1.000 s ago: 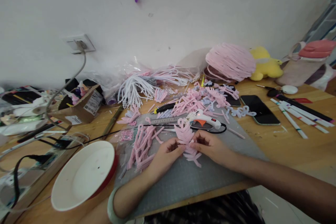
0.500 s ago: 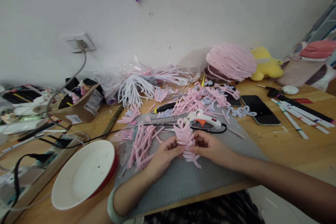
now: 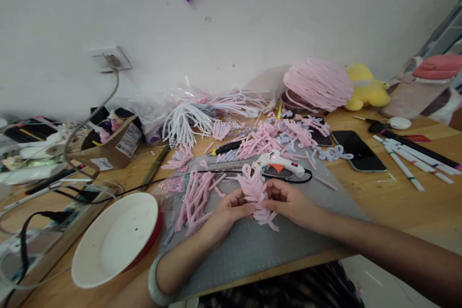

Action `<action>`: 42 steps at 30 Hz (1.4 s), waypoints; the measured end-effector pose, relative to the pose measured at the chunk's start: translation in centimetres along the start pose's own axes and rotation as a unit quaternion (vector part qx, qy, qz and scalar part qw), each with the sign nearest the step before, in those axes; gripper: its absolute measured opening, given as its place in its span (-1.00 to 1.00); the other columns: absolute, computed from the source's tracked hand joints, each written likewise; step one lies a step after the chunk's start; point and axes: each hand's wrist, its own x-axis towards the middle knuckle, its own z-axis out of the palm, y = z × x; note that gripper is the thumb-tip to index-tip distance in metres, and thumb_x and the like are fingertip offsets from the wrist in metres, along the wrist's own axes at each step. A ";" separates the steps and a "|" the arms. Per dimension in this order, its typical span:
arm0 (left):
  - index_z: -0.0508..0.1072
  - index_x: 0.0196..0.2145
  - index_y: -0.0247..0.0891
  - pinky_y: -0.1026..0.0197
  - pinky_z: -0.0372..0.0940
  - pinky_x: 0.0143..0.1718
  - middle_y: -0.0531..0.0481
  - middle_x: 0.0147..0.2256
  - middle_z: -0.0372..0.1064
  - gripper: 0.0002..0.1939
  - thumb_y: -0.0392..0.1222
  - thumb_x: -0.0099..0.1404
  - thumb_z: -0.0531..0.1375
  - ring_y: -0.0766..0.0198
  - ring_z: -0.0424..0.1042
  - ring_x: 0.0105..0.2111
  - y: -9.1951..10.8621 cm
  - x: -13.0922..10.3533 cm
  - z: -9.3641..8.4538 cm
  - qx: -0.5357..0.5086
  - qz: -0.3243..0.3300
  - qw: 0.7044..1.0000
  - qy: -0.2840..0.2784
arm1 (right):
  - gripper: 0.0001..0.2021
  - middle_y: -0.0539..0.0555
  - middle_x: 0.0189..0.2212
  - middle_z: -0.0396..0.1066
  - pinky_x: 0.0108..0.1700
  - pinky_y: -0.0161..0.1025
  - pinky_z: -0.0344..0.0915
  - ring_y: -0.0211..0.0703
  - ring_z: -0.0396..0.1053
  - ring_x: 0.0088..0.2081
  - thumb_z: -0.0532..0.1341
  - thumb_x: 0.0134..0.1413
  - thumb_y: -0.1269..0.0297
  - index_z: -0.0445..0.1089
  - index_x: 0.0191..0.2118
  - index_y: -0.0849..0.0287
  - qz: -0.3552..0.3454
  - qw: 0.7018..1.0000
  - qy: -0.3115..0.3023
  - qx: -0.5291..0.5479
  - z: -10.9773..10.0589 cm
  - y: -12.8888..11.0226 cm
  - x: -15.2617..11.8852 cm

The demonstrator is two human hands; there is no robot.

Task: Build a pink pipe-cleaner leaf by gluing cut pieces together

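Observation:
A pink feather-shaped piece [image 3: 254,187] with a small loop at its top is held between both hands over the grey cutting mat [image 3: 288,240]. My left hand [image 3: 231,209] pinches its left edge between thumb and fingers. On the opposite edge, my right hand [image 3: 287,202] has its thumb and curled fingers closed on the piece. Just behind the hands lie a white glue gun [image 3: 288,165] and a metal ruler [image 3: 227,165]. Bundles of pink strips [image 3: 197,195] rest left of my left hand.
A white bowl [image 3: 115,240] stands at the left, near a power strip [image 3: 61,236]. Behind the mat are white stems [image 3: 187,122] and a pink strip bundle [image 3: 317,84]. A phone [image 3: 358,150] and striped sticks [image 3: 404,163] lie at the right.
The pink piece has tilted slightly, its looped top shifting a little to the left and its lower tip a little to the right. Both hands keep their hold.

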 end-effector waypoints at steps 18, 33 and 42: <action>0.42 -0.21 -0.26 0.24 0.22 -0.23 -0.03 -0.24 0.44 -0.57 -0.27 -0.10 0.37 0.24 0.38 -0.28 0.1 -0.1 0.5 0.038 0.008 0.999 -0.030 | -0.65 0.03 -0.39 0.41 -0.31 -0.27 0.29 -0.21 0.38 -0.35 0.33 -0.20 0.18 0.27 -0.27 0.20 0.006 1.000 0.014 0.010 0.1 -0.1 0.0; 0.43 -0.22 -0.30 0.13 0.20 -0.12 -0.07 -0.23 0.44 -0.62 -0.15 -0.03 0.32 0.13 0.38 -0.21 0.1 0.1 0.4 0.096 0.029 0.995 0.001 | -0.64 0.07 -0.30 0.41 -0.25 -0.23 0.31 -0.18 0.38 -0.29 0.31 -0.14 0.23 0.27 -0.18 0.21 0.016 1.000 -0.013 0.001 0.2 0.3 -0.1; 0.40 -0.20 -0.29 0.16 0.21 -0.12 -0.07 -0.20 0.43 -0.59 -0.17 -0.04 0.33 0.15 0.37 -0.19 -0.3 0.1 0.2 0.087 0.049 0.995 0.000 | -0.62 0.09 -0.22 0.41 -0.16 -0.18 0.30 -0.13 0.37 -0.20 0.28 -0.11 0.19 0.27 -0.14 0.20 -0.005 1.000 -0.014 -0.013 0.2 0.4 0.0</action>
